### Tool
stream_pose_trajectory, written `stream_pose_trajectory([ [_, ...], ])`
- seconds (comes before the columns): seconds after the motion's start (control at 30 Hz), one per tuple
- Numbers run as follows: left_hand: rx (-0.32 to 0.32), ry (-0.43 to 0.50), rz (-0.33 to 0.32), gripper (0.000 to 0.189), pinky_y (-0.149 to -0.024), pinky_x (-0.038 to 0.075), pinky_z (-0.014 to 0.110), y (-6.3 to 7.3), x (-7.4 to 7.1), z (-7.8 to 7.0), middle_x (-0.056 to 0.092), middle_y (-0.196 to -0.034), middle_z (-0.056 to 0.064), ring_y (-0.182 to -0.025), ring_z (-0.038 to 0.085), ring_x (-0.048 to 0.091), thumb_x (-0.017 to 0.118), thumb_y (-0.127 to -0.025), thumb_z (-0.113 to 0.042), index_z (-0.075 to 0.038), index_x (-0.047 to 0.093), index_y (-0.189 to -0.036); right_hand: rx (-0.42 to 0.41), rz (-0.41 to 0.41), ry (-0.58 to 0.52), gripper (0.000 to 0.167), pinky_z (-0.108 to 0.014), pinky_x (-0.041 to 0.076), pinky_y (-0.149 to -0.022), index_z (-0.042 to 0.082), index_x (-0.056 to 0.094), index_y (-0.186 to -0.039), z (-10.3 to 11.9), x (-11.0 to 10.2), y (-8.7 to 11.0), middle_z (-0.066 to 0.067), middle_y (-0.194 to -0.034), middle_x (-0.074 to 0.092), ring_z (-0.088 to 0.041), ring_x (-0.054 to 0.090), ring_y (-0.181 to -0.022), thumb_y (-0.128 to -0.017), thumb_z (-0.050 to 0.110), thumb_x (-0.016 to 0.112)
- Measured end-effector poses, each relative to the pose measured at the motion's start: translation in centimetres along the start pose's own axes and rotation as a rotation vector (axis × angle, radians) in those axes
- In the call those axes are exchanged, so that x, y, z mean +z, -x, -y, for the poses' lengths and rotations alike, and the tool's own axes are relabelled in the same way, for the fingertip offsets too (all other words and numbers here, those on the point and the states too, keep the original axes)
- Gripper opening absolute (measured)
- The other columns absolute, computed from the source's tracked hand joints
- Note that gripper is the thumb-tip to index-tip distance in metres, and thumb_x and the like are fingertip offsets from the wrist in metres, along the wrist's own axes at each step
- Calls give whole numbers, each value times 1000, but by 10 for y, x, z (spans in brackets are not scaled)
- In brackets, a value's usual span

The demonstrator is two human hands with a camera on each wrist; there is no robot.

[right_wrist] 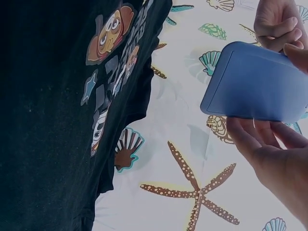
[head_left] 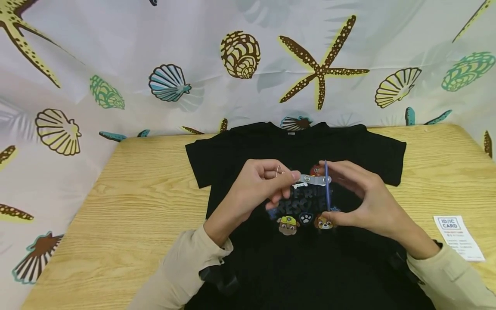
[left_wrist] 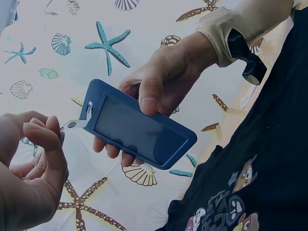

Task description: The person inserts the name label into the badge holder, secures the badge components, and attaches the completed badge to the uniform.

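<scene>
In the head view my left hand (head_left: 263, 183) pinches a short clear snap strap (head_left: 315, 179) between thumb and fingers. A thin metal loop (head_left: 279, 169) sticks up by those fingers. My right hand (head_left: 360, 193) grips a blue badge holder (head_left: 327, 187) by its edges, thumb opposite the fingers; it appears edge-on here. The left wrist view shows the dark window (left_wrist: 139, 127) of the holder, and the strap passing through the slot at its end. Its plain blue back (right_wrist: 260, 84) faces the right wrist camera.
A black T-shirt (head_left: 310, 262) with cartoon prints lies spread on the wooden table (head_left: 143, 206), under both hands. To the right is a white paper card (head_left: 459, 239) printed "ID/IC CARD". A curtain (head_left: 205, 56) patterned with shells and starfish hangs behind the table.
</scene>
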State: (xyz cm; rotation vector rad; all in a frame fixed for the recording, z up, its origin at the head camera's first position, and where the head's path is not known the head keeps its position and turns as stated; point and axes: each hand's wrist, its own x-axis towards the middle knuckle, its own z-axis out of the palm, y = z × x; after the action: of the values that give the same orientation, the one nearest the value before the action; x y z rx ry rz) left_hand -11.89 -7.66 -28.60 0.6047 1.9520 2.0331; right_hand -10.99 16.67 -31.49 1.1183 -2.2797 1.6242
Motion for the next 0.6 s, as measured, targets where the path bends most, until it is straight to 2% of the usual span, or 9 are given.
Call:
stream_pose_trajectory([
  [0.2,-17,39,-13,18,-42,40,20,-5,-1,4,56,-62,4,-45,10,44,62,-94,-12,2,63,-84,30,-31,35,89,-25,45,-99,1,46,-139,-4,-7,2,-6,-133,54,-12,55,-119,-60,-15,84],
  [0.37,-36,66,-31,16,-44,41,19,-11,-5,9,57,-65,5,-48,9,45,59,-96,-11,4,63,-91,47,-58,75,91,-23,44,-99,2,43,-141,-4,-20,1,-9,-129,57,-13,54,-119,-61,-16,83],
  [0.53,-122,58,5,22,-48,46,21,-19,-8,19,60,-71,5,-52,10,49,52,-100,-12,7,61,-98,48,-84,101,91,-22,44,-99,4,44,-141,-3,-33,1,-10,-127,59,-14,57,-118,-61,-18,82],
  [0.6,-161,31,25,26,-49,47,22,-24,-6,26,60,-71,6,-53,11,50,51,-102,-16,7,61,-96,54,-90,112,91,-22,44,-98,4,44,-141,-4,-37,1,-10,-127,59,-14,58,-116,-61,-18,81],
])
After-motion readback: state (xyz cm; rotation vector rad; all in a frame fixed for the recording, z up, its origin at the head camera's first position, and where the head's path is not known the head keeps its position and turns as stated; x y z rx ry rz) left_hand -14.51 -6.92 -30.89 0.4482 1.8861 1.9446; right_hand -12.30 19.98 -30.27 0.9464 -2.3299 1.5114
